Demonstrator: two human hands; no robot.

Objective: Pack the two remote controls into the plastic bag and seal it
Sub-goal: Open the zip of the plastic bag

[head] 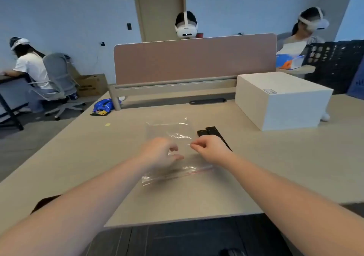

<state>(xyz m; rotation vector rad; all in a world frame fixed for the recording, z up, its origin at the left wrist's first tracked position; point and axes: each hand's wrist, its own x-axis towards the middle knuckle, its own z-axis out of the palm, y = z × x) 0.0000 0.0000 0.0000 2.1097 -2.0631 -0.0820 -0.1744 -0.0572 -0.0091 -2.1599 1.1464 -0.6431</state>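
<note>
- Right hand (211, 150): fingers curled in, thumb and forefinger (194, 147) pinched together at the right edge of the plastic bag; grip on the film looks likely, though the clear plastic makes it hard to confirm.
- Left hand (159, 154): fingers loosely spread and bent, thumb (177, 158) held apart from the rest, poised over the middle of the bag; contact with the film cannot be told, nothing clasped.
- Plastic bag (169, 132): clear, lying flat on the table between and beyond both hands; strip with a faint red line along the near end, closest to the wearer; empty.
- Two remote controls (213, 132): black, slim, lying side by side and touching, just right of the bag; near ends hidden behind the right hand; both outside the bag.
- Table (78, 157): pale beige top, bearing all of the above.
- White box (281, 100): large, closed, at the far right of the table, well apart from the bag.
- Yellow scrap (107, 124): small, on the table left of the bag.
- Blue packet (103, 107): crumpled, at the far left edge of the table.
- Divider panel (195, 58): dusty pink, upright along the far edge of the table.
- Three people with white headsets in the background: one behind the panel, one far right, one seated far left in a grey office chair (59, 78).
</note>
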